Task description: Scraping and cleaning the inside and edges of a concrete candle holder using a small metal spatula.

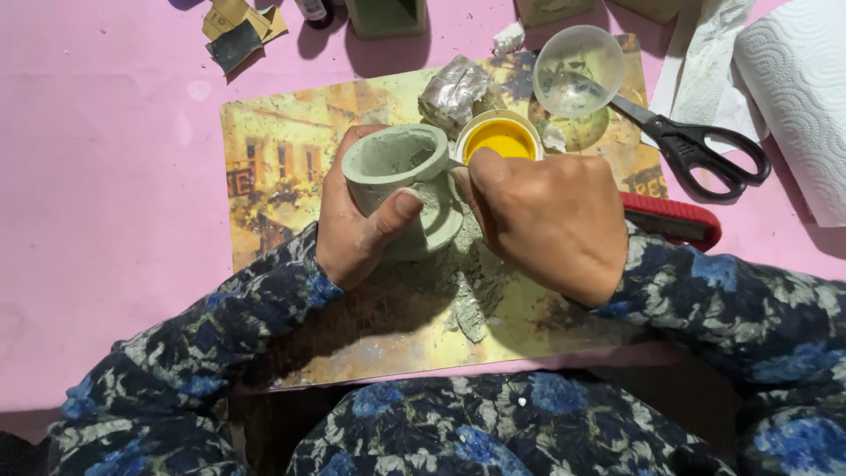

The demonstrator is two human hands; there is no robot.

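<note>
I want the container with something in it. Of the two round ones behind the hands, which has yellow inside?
The small white-rimmed cup, just beyond the right hand. The clear bowl farther back looks empty.

Single head-worn view, looking steeply down, close over both hands at near edge of pink table [106, 229]; picture-printed rectangular placemat [273, 150] fills centre, far edge cropped

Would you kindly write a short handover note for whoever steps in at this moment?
Left hand grips the grey-green clay cup, thumb across its side. Right hand is closed against the cup's right side; any tool in it is hidden. The cup sits tilted on the picture mat amid clay crumbs. A yellow-filled pot stands behind. Cup is shaped; its surface looks rough.
</note>
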